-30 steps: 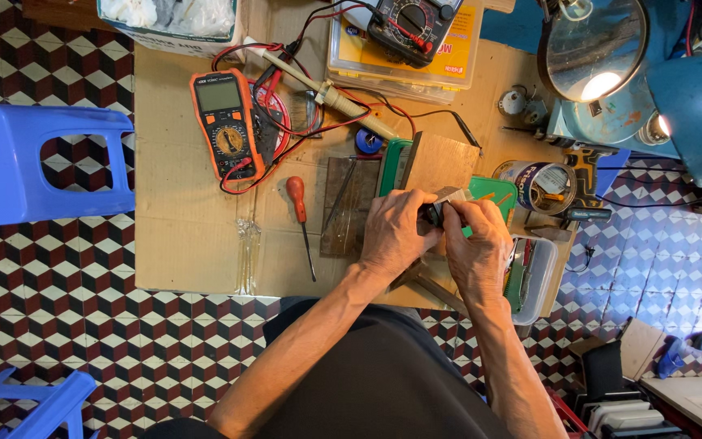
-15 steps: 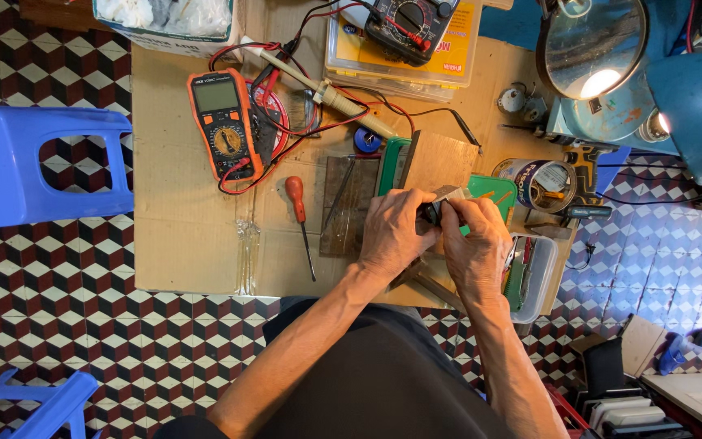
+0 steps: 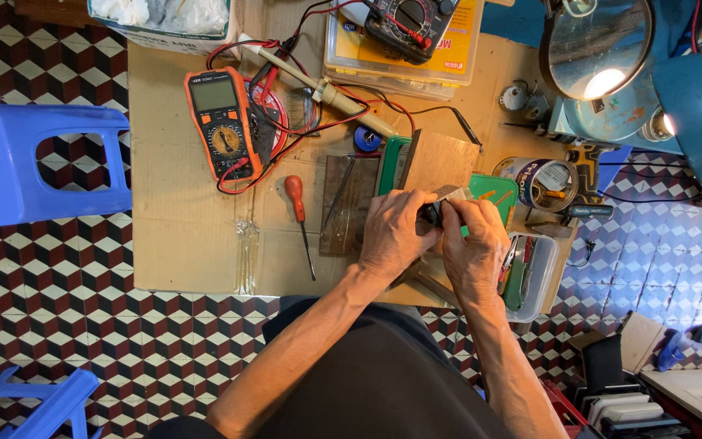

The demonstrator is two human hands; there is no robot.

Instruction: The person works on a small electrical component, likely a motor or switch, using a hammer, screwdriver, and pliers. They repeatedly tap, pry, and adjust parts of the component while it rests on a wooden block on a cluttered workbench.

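Both of my hands meet over the middle of a cardboard-covered work surface [image 3: 188, 236]. My left hand [image 3: 393, 236] and my right hand [image 3: 474, 248] pinch a small dark part [image 3: 432, 213] between their fingertips; most of it is hidden by the fingers. Under the hands lie a brown board [image 3: 440, 158] and a green piece [image 3: 493, 189]. A red-handled screwdriver [image 3: 298, 213] lies just left of my left hand.
An orange multimeter [image 3: 219, 120] with red and black leads sits at the back left. A second meter [image 3: 404, 20] rests on a yellow box. A tape roll [image 3: 539, 180], a clear parts tray [image 3: 530, 276], a magnifier lamp [image 3: 599, 45] stand right. A blue stool [image 3: 34, 162] stands left.
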